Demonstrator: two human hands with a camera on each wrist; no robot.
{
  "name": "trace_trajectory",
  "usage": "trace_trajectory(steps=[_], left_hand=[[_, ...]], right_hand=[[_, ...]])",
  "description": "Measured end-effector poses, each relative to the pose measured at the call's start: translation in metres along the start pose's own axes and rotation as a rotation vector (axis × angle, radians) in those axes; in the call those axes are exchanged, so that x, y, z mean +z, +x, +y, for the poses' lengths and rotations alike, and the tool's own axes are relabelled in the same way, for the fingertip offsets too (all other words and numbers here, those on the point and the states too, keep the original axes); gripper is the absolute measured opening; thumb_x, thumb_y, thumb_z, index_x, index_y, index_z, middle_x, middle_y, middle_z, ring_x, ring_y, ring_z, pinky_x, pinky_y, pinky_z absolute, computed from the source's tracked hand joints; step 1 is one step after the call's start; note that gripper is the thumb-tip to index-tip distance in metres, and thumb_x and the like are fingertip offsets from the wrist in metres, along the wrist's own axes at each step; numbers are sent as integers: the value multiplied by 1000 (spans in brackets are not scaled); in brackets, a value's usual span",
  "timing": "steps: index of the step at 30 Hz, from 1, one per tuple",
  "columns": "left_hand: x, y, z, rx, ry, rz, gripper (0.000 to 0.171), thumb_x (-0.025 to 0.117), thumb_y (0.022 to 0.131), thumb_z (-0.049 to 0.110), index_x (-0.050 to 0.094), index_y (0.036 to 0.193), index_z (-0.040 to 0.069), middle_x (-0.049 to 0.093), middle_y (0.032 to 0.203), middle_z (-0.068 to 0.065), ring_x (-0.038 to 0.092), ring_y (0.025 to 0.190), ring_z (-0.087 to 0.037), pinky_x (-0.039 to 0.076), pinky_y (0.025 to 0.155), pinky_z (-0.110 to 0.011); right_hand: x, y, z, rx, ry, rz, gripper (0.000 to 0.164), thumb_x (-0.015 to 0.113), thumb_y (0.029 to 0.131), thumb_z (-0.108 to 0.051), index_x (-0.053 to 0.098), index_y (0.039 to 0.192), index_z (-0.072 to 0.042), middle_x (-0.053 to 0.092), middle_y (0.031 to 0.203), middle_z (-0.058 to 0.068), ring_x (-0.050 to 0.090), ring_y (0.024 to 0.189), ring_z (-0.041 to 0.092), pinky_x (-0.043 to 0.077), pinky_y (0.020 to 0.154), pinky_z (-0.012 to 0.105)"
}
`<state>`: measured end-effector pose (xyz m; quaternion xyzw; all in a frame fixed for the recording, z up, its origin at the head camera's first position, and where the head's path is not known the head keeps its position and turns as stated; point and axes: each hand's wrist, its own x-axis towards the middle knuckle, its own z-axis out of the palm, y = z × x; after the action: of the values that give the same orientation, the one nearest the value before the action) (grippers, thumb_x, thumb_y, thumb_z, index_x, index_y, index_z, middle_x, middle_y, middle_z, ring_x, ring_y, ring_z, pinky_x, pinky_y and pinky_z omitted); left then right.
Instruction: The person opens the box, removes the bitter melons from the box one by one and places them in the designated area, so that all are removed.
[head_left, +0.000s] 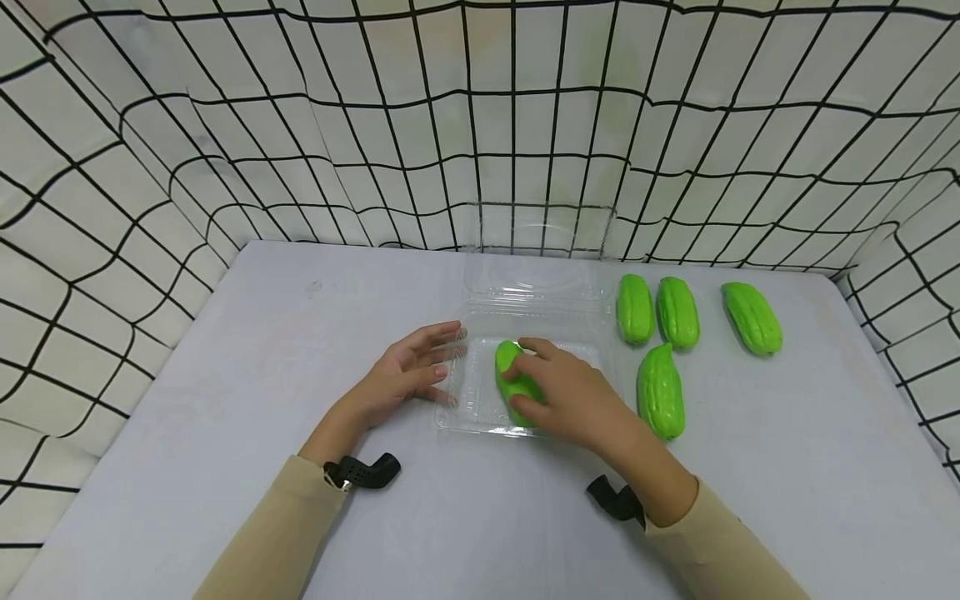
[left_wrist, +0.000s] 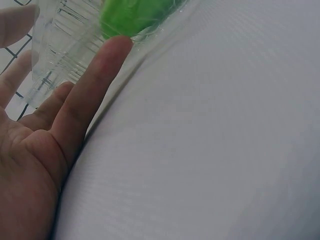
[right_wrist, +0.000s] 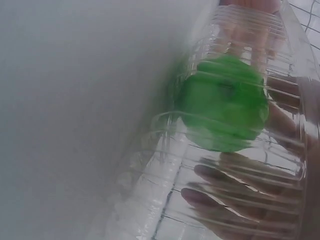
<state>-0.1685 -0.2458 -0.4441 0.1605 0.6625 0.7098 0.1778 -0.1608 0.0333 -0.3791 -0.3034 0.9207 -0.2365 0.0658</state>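
A green ridged fruit [head_left: 507, 385], shiny like plastic, lies inside a clear plastic clamshell box [head_left: 480, 421]. My right hand [head_left: 573, 392] is over it, thumb and fingertips spread and lightly bent at the fruit's upper side, hiding its right part. Through the box wall in the right wrist view, the end of the green fruit [right_wrist: 225, 105] shows with separate fingers [right_wrist: 215, 180] beside it. At the box's left side is my left hand [head_left: 405, 367], its fingers extended and spread, nothing held. One left finger [left_wrist: 95, 90] reaches along the box wall in the left wrist view.
The box's transparent lid [head_left: 538, 275] stands raised at the back. Right of the box lie several more green fruits [head_left: 661, 392], one farther right [head_left: 752, 318]. Black wire mesh [head_left: 513, 125] over white sheeting encloses the white table [head_left: 337, 292] at the back and sides.
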Motion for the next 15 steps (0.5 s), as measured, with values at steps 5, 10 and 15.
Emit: trace_trajectory(steps=[5, 10, 15], left_hand=[[0, 0, 0, 4, 0, 1, 62, 56, 97, 2, 33, 155, 11, 31, 161, -9, 33, 146, -34, 60, 82, -48], [-1, 0, -1, 8, -10, -4, 63, 56, 97, 2, 32, 155, 10, 30, 161, -10, 32, 147, -34, 60, 82, -49], [-1, 1, -2, 11, -17, -10, 63, 57, 98, 3, 32, 155, 10, 29, 161, -11, 32, 147, -34, 60, 82, -50]], right_hand=[[1, 1, 0, 19, 13, -11, 29, 75, 86, -27, 67, 113, -24, 52, 146, 6, 61, 120, 28, 55, 91, 49], [3, 0, 0, 8, 10, -40, 41, 73, 88, -26, 63, 128, -25, 52, 147, 3, 63, 116, 25, 56, 90, 46], [4, 0, 0, -2, -3, -45, 47, 72, 88, -26, 61, 134, -26, 53, 145, 4, 63, 115, 25, 56, 89, 46]])
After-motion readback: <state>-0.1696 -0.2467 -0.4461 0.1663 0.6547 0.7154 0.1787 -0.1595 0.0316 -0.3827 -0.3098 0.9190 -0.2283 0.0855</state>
